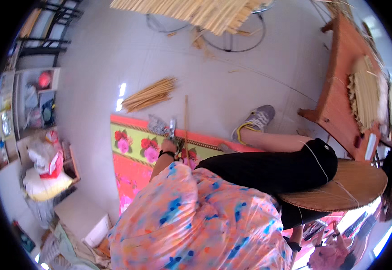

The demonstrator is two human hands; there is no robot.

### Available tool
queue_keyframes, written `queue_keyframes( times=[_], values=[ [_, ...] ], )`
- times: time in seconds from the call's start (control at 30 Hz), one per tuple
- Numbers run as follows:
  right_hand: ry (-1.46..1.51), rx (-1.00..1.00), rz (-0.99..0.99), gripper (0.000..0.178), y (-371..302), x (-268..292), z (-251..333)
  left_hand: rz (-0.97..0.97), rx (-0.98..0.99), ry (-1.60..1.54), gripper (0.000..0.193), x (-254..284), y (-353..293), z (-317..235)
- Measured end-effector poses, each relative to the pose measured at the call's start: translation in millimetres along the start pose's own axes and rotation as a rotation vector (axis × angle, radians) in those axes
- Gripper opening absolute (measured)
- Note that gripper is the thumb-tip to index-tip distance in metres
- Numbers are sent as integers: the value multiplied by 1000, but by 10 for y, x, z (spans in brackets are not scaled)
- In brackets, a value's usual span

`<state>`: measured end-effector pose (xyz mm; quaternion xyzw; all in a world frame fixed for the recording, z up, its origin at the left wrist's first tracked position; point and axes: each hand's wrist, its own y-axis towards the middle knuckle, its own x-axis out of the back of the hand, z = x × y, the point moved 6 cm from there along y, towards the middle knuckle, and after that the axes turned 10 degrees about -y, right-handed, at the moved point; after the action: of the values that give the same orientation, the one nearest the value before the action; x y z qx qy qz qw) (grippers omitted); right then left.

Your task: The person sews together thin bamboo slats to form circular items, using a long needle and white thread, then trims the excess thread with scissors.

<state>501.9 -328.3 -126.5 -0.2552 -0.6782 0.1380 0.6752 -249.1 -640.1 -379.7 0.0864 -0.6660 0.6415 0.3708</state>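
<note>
My left hand (169,146), with a dark band at the wrist, reaches down to the floral mat's edge. Its fingers are closed around a narrow silvery tool (172,128) whose kind I cannot make out. Beside that hand a thin brown stick (186,118) lies lengthwise; whether the hand touches it, I cannot tell. A crumpled grey piece (157,124) is just left of the tool. Farther off, a bundle of thin sticks (150,94) rests on the floor. At the lower right, part of my right hand (297,234) shows past my patterned clothing, its fingers hidden.
A red and yellow-green floral mat (133,168) lies under my left arm. On the right are a brown round board (340,185) and a reddish wooden bench (340,72) bearing pale strips. Slats (196,13) stand at the far side, shelves (36,96) at left.
</note>
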Motion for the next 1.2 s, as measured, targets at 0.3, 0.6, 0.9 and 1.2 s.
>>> queue_keyframes(
  times=[0.3,0.6,0.9,1.2],
  values=[
    [280,24,-175,19,-357,298,466,197,-495,-101,18,253,-439,-308],
    [673,-54,-454,17,-682,614,697,499,-587,-1079,33,1392,-900,-1973],
    [931,178,-471,26,-1306,709,938,754,-1369,-1082,60,2891,-3286,-3640],
    [1297,154,-478,16,-1155,211,1011,991,-1418,-263,29,2192,-4970,-4035]
  ],
)
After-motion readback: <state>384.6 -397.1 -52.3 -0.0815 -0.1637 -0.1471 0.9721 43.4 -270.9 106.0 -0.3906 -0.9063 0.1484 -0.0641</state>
